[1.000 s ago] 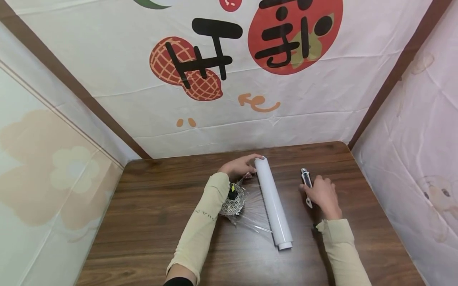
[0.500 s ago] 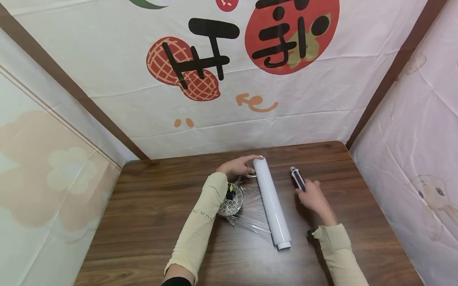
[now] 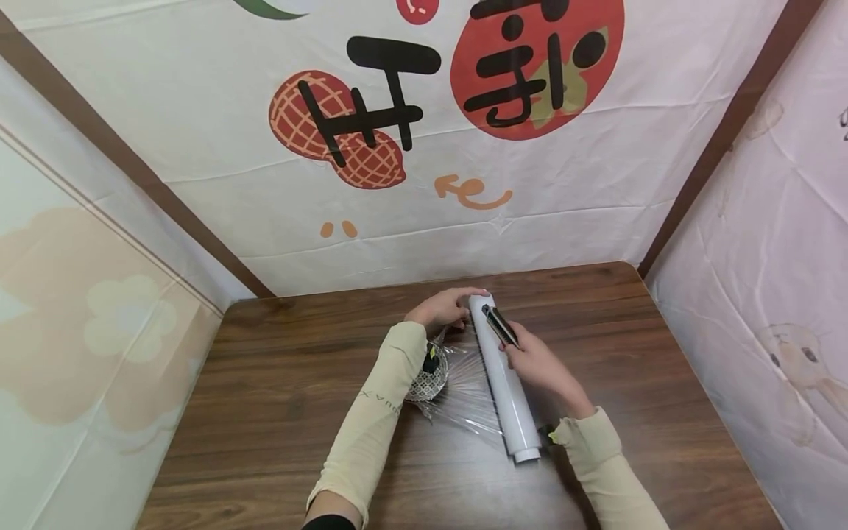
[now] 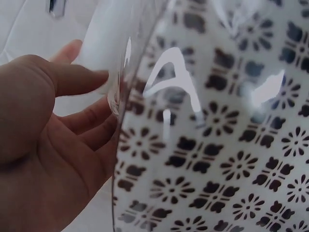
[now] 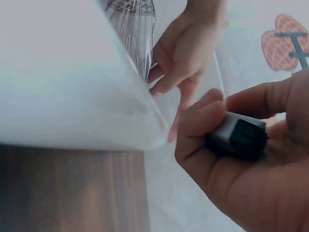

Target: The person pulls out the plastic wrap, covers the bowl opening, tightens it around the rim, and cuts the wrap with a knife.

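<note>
A white roll of cling film point(image 3: 514, 405) lies lengthwise on the table. Clear film point(image 3: 467, 386) stretches from it leftwards over a patterned bowl point(image 3: 427, 384), partly hidden by the left sleeve. My left hand point(image 3: 439, 308) holds the roll's far end, its index finger reaching over the top. The left wrist view shows the thumb against the film and roll, close to the bowl's dark flower pattern point(image 4: 222, 159). In my right hand point(image 3: 535, 359) is a utility knife point(image 3: 500, 327), gripped by curled fingers, its front end over the roll's far part. I cannot tell whether its blade touches.
The brown wooden table point(image 3: 285, 412) extends on both sides of the roll. A white printed cloth point(image 3: 397, 250) hangs behind its back edge, and more cloth point(image 3: 742, 294) hangs along the right side.
My right hand has picked up the utility knife from the table and carried it left, over the roll. My left hand stays at the roll's far end.
</note>
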Demonstrator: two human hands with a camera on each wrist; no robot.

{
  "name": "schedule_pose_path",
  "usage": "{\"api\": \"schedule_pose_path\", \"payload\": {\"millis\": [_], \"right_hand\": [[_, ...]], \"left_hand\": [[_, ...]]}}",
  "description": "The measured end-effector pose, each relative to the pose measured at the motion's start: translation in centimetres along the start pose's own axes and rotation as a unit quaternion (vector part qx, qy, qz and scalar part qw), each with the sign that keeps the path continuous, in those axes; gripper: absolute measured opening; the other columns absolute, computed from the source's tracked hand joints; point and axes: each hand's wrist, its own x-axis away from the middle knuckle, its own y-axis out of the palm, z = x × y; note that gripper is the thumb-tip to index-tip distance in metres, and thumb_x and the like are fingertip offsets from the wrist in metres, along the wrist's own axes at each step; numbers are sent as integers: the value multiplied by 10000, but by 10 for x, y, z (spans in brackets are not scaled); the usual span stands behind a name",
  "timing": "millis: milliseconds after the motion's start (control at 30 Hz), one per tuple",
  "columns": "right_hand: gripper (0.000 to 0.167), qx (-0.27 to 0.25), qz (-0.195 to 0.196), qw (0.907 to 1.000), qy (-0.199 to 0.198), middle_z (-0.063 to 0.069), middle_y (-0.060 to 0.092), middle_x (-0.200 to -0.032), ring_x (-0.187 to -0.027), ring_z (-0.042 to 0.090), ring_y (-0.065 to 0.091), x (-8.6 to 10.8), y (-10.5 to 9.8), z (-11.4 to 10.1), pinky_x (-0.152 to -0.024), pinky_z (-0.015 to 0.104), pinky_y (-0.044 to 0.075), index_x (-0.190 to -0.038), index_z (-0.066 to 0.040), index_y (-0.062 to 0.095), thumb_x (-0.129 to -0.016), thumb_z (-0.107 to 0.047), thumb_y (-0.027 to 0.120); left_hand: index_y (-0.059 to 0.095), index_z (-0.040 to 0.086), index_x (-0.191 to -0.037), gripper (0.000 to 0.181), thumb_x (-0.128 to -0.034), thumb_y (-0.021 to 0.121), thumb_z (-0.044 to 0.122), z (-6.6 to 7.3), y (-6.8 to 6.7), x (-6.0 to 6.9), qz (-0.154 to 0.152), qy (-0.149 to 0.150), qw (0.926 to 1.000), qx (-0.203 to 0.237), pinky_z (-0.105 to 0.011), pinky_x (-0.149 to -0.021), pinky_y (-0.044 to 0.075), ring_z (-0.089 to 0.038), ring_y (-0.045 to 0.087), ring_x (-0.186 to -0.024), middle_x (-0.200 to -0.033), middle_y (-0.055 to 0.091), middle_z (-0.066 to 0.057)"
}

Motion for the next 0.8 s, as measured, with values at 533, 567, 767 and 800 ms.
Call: {"api": "schedule_pose_path", "payload": {"millis": [533, 567, 767, 800], "right_hand": [[287, 2148, 425, 9753, -276, 194, 658, -938, -736, 248, 589, -25, 22, -27, -608, 364, 499, -1292, 103, 526, -1034, -23, 519], [253, 2209, 492, 9737, -261, 207, 662, -932, -734, 261, 599, -26, 23, -28, -607, 387, 509, -1253, 103, 541, -1036, -26, 524], [155, 2651, 795, 9606, -261, 228, 684, -876, -722, 309, 655, -31, 28, -35, -611, 472, 542, -1098, 82, 587, -1040, -61, 569], [151, 2688, 839, 9592, -261, 223, 685, -862, -711, 305, 657, -31, 29, -35, -596, 465, 541, -1085, 76, 590, -1041, -68, 579]], "left_hand": [[481, 395, -1568, 743, -999, 434, -80, 10, -2, 1, 9, -265, 9942, -1042, -262, -601, 432, -122, 489, -581, -887, 729, -210], [479, 396, -1570, 745, -1000, 427, -81, 11, -2, 1, 0, -261, 9939, -1070, -263, -604, 433, -121, 488, -582, -890, 728, -202], [465, 400, -1577, 737, -1020, 391, -77, 15, -1, 3, -23, -311, 9928, -1154, -269, -622, 446, -118, 496, -589, -845, 689, -133], [463, 405, -1577, 726, -1031, 381, -67, 15, -1, 3, -9, -327, 9921, -1211, -270, -624, 443, -118, 485, -588, -819, 667, -113]]}}
